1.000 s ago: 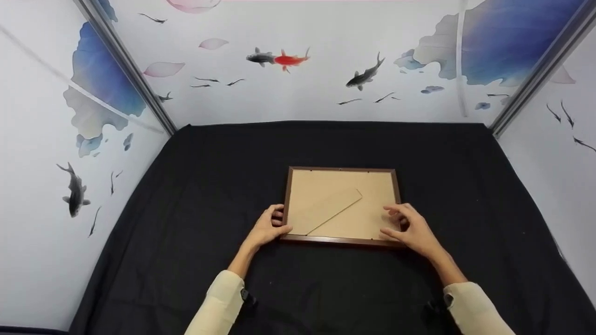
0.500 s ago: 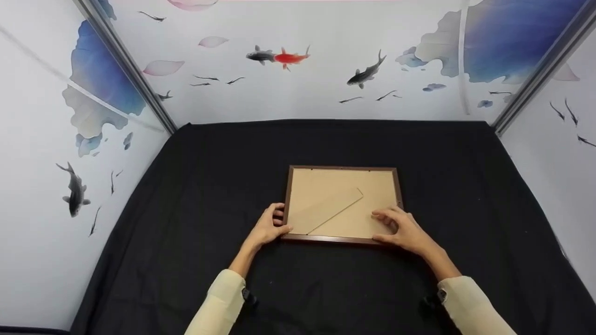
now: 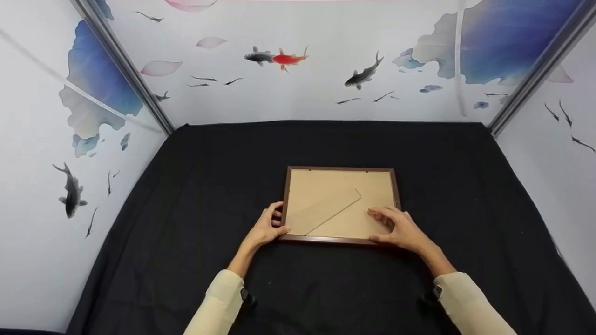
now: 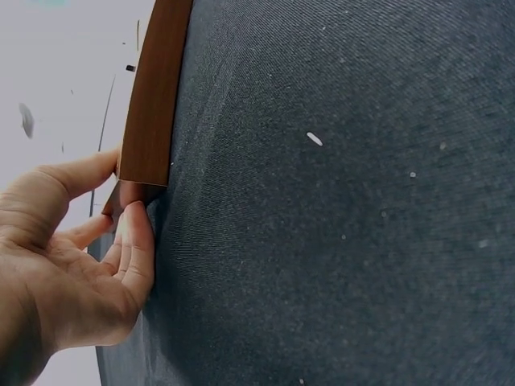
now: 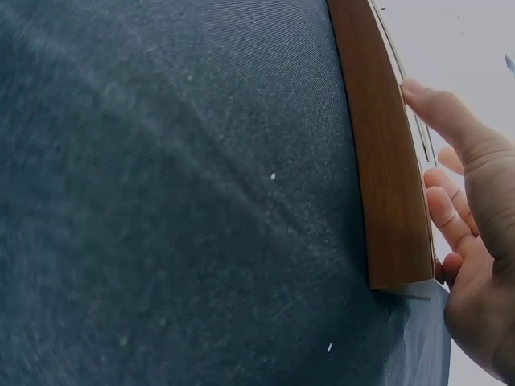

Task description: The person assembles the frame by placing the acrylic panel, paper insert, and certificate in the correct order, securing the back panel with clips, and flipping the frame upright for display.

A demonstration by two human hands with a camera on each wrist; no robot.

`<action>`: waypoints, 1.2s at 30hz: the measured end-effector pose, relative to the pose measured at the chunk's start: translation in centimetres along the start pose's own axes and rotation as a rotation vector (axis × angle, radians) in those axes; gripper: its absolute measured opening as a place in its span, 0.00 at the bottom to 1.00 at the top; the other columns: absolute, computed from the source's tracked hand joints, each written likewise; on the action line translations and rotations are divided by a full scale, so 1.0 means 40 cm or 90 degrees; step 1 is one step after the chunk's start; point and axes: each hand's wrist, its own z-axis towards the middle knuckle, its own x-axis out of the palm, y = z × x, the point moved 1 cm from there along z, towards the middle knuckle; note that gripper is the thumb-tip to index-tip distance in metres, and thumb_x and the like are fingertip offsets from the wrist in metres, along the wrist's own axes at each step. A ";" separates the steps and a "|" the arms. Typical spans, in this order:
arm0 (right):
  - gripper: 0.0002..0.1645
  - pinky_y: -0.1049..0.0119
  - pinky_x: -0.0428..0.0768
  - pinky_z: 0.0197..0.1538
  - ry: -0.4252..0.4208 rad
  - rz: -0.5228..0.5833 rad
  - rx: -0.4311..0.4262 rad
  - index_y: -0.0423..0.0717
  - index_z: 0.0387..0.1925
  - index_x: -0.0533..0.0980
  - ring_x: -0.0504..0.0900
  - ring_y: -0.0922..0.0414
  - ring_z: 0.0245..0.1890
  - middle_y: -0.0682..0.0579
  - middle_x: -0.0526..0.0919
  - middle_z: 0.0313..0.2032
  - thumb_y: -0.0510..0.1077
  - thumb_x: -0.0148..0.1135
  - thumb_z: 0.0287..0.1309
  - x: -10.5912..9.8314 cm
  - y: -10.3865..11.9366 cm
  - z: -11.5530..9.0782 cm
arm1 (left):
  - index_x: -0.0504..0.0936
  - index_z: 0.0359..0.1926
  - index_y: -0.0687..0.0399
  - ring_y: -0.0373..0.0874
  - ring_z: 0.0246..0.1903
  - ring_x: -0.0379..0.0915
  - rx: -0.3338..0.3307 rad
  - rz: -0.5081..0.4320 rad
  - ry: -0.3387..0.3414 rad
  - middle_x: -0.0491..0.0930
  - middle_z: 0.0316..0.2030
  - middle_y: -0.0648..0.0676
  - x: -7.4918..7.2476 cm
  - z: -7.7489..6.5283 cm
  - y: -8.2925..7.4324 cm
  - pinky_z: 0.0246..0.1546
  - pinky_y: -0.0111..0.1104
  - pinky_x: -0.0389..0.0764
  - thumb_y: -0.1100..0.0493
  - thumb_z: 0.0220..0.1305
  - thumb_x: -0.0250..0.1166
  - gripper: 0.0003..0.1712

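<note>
A picture frame (image 3: 338, 239) with a brown wooden border lies back side up on the black cloth. Its tan backing board (image 3: 321, 186) carries a flat stand flap (image 3: 326, 209) along a slanted line. My left hand (image 3: 265, 229) grips the frame's near left corner, thumb on top and fingers along the left side; the left wrist view shows this hand (image 4: 88, 249) at the corner's end. Over the near right part of the backing, my right hand (image 3: 404, 231) has loosely bent fingers. In the right wrist view its thumb (image 5: 438, 108) rests at the frame's edge.
Black cloth (image 3: 214, 172) covers the table, with small pale specks on it. White panels (image 3: 316, 28) printed with fish and lotus leaves stand behind and at both sides, joined by grey metal posts (image 3: 130, 70).
My right hand has shifted left from the frame's right edge further onto the backing board. The left hand stays at its corner, and the frame lies in the same place.
</note>
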 end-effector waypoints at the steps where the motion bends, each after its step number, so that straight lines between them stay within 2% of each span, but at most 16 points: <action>1: 0.43 0.49 0.57 0.49 0.001 0.006 0.003 0.47 0.64 0.78 0.74 0.55 0.40 0.55 0.78 0.42 0.55 0.83 0.46 0.000 0.001 0.003 | 0.62 0.73 0.64 0.60 0.49 0.73 0.003 -0.001 0.001 0.67 0.54 0.67 -0.002 0.000 0.000 0.43 0.44 0.80 0.69 0.61 0.72 0.43; 9: 0.39 0.49 0.56 0.47 0.029 -0.001 0.022 0.45 0.61 0.79 0.73 0.54 0.41 0.55 0.80 0.43 0.54 0.82 0.48 0.007 0.013 0.007 | 0.61 0.72 0.66 0.60 0.48 0.74 0.011 0.009 0.002 0.67 0.53 0.67 -0.001 -0.008 0.001 0.42 0.43 0.80 0.71 0.61 0.71 0.42; 17: 0.36 0.53 0.55 0.42 0.048 -0.044 0.038 0.50 0.61 0.81 0.71 0.54 0.40 0.54 0.77 0.44 0.52 0.81 0.50 0.001 0.029 0.014 | 0.61 0.73 0.65 0.60 0.48 0.73 0.005 -0.012 -0.001 0.66 0.54 0.67 0.001 -0.004 -0.002 0.42 0.43 0.80 0.71 0.61 0.71 0.42; 22: 0.38 0.48 0.57 0.45 0.067 -0.052 0.072 0.52 0.62 0.80 0.74 0.53 0.42 0.52 0.80 0.48 0.48 0.83 0.48 -0.003 0.046 0.026 | 0.61 0.72 0.65 0.60 0.48 0.73 0.001 -0.008 -0.005 0.66 0.54 0.68 0.005 -0.006 0.000 0.42 0.44 0.79 0.71 0.61 0.72 0.42; 27: 0.40 0.43 0.58 0.48 0.073 -0.055 0.098 0.51 0.64 0.79 0.74 0.52 0.43 0.52 0.79 0.47 0.45 0.83 0.47 -0.001 0.058 0.034 | 0.61 0.73 0.64 0.59 0.48 0.72 -0.006 0.000 -0.006 0.66 0.54 0.66 0.004 -0.008 -0.001 0.43 0.44 0.78 0.69 0.61 0.72 0.42; 31: 0.40 0.49 0.58 0.44 0.070 -0.070 0.079 0.51 0.65 0.78 0.74 0.52 0.43 0.52 0.77 0.46 0.46 0.82 0.48 0.000 0.058 0.030 | 0.61 0.73 0.64 0.58 0.48 0.73 -0.008 0.000 -0.009 0.66 0.54 0.66 0.004 -0.007 -0.005 0.44 0.44 0.79 0.70 0.61 0.71 0.43; 36: 0.37 0.53 0.56 0.41 0.037 -0.050 0.015 0.48 0.62 0.79 0.72 0.54 0.42 0.54 0.77 0.45 0.50 0.81 0.50 0.004 0.039 0.013 | 0.61 0.73 0.64 0.58 0.49 0.73 -0.013 -0.002 -0.010 0.66 0.54 0.65 0.002 -0.007 -0.004 0.43 0.42 0.79 0.70 0.61 0.71 0.43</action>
